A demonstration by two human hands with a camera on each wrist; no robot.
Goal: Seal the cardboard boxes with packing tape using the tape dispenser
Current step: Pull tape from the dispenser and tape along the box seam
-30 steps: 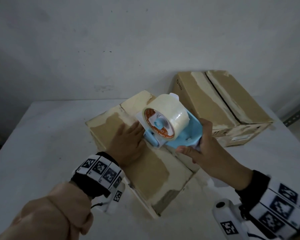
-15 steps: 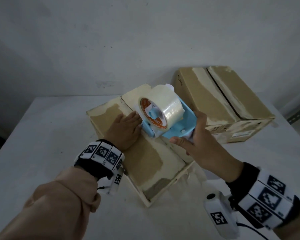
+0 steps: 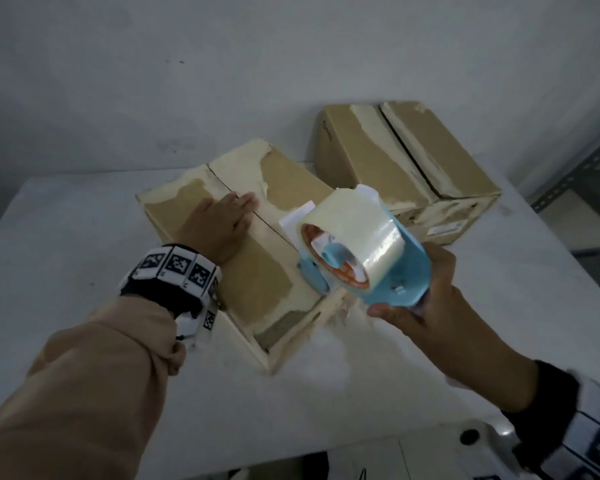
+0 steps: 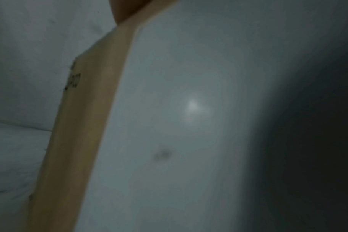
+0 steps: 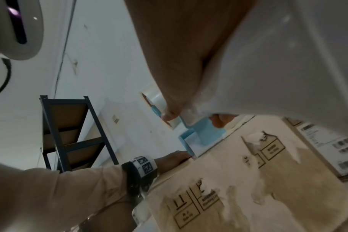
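Observation:
A worn cardboard box [image 3: 257, 271] lies flat on the white table, its centre seam running from far left to near right. My left hand [image 3: 219, 226] presses flat on the box's left flap beside the seam, fingers straight. My right hand [image 3: 430, 299] grips the handle of a blue tape dispenser [image 3: 392, 275] carrying a large clear tape roll [image 3: 354, 237]. The dispenser sits at the near right end of the box, over its front edge. A second cardboard box [image 3: 406, 168] stands behind to the right, its centre seam showing as a dark gap. In the right wrist view the dispenser [image 5: 201, 136] rests against the box [image 5: 248, 180].
The white table [image 3: 66, 265] has bare surface to the left and in front of the box. A grey wall stands close behind. A metal shelf rack [image 3: 575, 188] stands past the table's right edge, also seen as the rack [image 5: 69, 133].
My right hand has drawn the dispenser along the seam toward me, from mid-box to the near right end. My left hand stays flat on the left flap, farther from the dispenser.

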